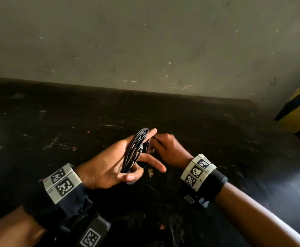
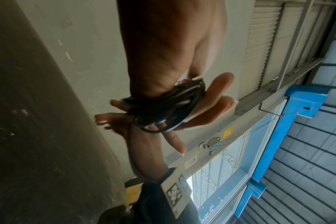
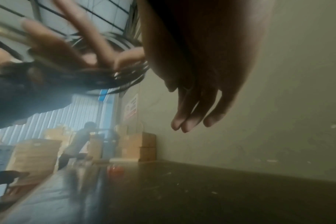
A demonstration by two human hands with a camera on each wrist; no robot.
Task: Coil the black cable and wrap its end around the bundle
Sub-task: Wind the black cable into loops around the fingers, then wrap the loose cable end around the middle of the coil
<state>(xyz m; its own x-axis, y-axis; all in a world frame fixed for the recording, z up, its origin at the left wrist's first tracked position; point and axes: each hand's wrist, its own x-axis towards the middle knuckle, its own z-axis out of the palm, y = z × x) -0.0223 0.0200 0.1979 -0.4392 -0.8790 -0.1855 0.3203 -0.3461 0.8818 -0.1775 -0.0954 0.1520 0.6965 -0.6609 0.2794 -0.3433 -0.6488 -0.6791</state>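
Observation:
The black cable (image 1: 136, 148) is wound into a coil lying across the upturned palm of my left hand (image 1: 108, 163). The thumb curls over the coil's lower end and the fingers (image 1: 152, 133) stretch out past it. My right hand (image 1: 168, 147) sits just right of the coil's top and pinches the thin cable end there. In the left wrist view the coil (image 2: 163, 109) rests on the left hand's fingers (image 2: 217, 98), with my right hand (image 2: 144, 151) reaching in from below. The right wrist view is blurred; the coil (image 3: 109, 78) shows beside three loosely hanging fingers (image 3: 192, 118).
A dark, scuffed floor (image 1: 74, 122) lies under both hands and a grey wall (image 1: 145, 41) rises behind it. A yellow-and-black striped post (image 1: 299, 111) stands at the right. In the distance are stacked cardboard boxes (image 3: 142, 145) and a person (image 3: 86, 136).

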